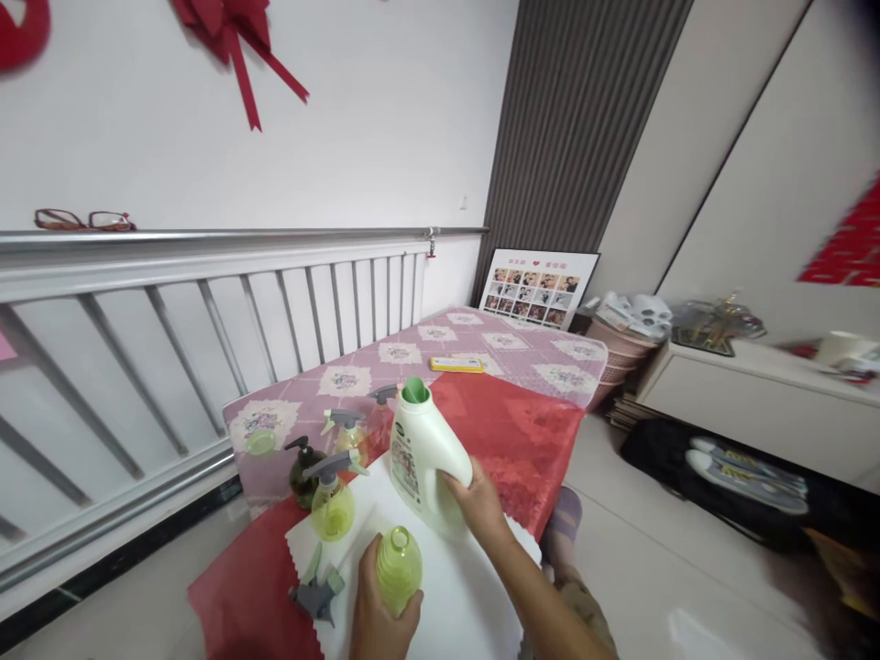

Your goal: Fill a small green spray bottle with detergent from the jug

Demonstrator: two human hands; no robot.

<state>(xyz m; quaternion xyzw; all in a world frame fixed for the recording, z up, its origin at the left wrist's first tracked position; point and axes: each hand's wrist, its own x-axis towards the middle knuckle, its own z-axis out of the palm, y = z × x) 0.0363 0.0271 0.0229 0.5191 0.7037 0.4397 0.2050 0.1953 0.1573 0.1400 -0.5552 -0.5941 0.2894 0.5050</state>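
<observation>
My left hand (383,605) is wrapped round a yellow-green spray bottle body (399,564), its neck bare and facing up. My right hand (477,500) grips the side handle of a large pale-green detergent jug (423,454). The jug stands nearly upright, its green spout uncapped. Left of the bottle body, a loose grey spray head (317,591) lies on the white scalloped mat (467,587). Close by stands a yellow-green spray bottle (334,509) with a grey trigger head. A dark pump bottle (302,472) is just behind it.
Two more spray bottles stand behind, one yellowish (350,440) and one pinkish (379,422). A yellow flat case (456,365) lies on the floral tablecloth (505,341), beyond red cloth (509,440). A white radiator (261,330) borders the left; a pink basket (615,353) stands at right.
</observation>
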